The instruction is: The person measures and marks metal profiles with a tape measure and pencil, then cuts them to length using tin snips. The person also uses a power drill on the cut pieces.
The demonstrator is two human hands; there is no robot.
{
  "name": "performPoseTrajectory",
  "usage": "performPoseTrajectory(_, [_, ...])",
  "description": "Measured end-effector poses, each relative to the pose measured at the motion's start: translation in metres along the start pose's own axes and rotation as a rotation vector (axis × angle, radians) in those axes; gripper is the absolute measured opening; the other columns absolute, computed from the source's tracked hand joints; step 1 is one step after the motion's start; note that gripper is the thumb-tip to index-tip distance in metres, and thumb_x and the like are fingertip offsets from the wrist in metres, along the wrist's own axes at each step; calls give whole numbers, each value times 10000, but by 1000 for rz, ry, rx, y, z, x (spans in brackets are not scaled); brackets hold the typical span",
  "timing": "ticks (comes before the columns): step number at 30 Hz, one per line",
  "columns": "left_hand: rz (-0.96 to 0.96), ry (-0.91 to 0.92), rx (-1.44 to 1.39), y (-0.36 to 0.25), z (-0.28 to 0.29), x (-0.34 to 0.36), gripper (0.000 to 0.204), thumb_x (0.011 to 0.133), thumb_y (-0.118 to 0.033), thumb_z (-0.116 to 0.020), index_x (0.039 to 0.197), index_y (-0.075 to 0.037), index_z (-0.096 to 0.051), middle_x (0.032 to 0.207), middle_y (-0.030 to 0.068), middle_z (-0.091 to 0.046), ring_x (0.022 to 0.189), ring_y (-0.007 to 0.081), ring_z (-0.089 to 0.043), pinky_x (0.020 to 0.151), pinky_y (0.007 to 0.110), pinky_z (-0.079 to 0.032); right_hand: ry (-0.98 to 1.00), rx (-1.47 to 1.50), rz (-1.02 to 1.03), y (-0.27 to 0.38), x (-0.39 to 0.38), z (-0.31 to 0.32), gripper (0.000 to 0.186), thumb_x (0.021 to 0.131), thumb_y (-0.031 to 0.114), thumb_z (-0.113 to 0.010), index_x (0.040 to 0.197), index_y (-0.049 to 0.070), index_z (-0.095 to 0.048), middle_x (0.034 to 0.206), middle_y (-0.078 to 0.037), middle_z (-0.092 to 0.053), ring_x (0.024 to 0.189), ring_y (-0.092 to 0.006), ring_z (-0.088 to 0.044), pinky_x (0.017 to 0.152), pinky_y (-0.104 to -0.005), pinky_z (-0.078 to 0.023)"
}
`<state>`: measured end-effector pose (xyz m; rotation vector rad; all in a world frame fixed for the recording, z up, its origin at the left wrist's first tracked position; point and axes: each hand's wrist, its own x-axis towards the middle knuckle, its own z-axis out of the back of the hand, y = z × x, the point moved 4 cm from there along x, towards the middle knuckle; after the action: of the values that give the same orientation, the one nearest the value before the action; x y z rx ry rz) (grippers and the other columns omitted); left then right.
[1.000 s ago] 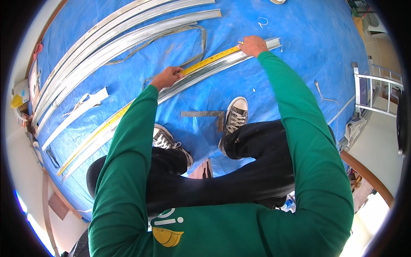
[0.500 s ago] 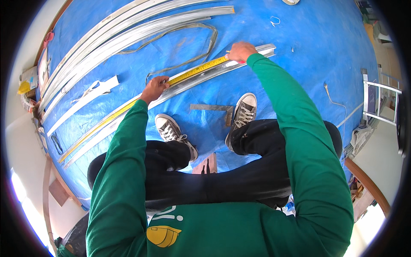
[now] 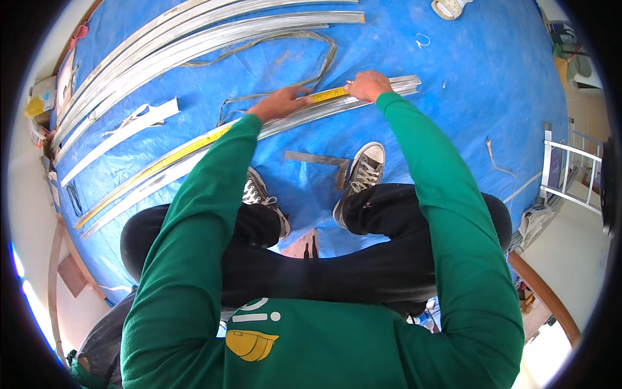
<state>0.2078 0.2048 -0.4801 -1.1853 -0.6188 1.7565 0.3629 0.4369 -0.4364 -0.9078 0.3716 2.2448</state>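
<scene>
– R grip (image 3: 369, 86), status?

– Clenched on the yellow tape measure (image 3: 329, 95), approx. where the yellow stops, nr the far-R end of a long metal channel (image 3: 405, 84). A bit of channel pokes out past the knuckles.

– And L grip (image 3: 284, 102)?

– Over the tape, further L along the same run. Fingers point R, toward the other hand. Can't tell if it's pinching or just resting.

– Tape pos.?

– Along the channel's far edge, diag. from upper R to lower L. Yellow shows btwn the hands, then again L of the L sleeve (image 3: 194, 178).

– Floor?

– Blue tarp (image 3: 512, 117), everything's on it. Nr side of the channel: a flat metal square (image 3: 317, 157), its short leg just beside the R shoe (image 3: 366, 167). L shoe (image 3: 258, 191) is partly hidden by the sleeve.

– Far side?

– Grey strap (image 3: 329, 55) in a loose loop, then a bundle of long metal profiles (image 3: 214, 50), upper L. White strip (image 3: 123, 141) lies btwn those & the tape.

– R edge?

– Pale cord (image 3: 490, 152) on the tarp, plus a white metal frame w/ rungs (image 3: 573, 170).
</scene>
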Motion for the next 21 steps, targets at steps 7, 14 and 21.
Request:
performPoseTrajectory(7, [-43,-29,-45,-56,-45,84,558,1020,-451,-764,1464,-113,-746,1241,167,-811,1093,280,-754,985,439,-577,10,8,30,-2,-9,4,583,997,605,-712,1236,91,-848,1254,-182,-820,1206,-370,-774,1004,-468,-624])
performPoseTrajectory(14, [21,-8,-282,-49,-48,103,442,934,-344,-888,1345,-191,-840,1087,128,-850,962,214,-757,890,394,-590,68,30,43,-10,-3,7,629,971,637,-708,1263,96,-842,1295,-186,-810,1238,-374,-764,1035,-479,-612])
performPoseTrajectory(21, [45,-29,-164,-44,-41,112,357,891,-336,-914,1207,-171,-894,1079,96,-858,968,211,-760,913,392,-591,162,11,27,-30,-1,31,712,998,690,-662,1308,67,-815,1383,-207,-770,1302,-397,-725,1096,-517,-565])
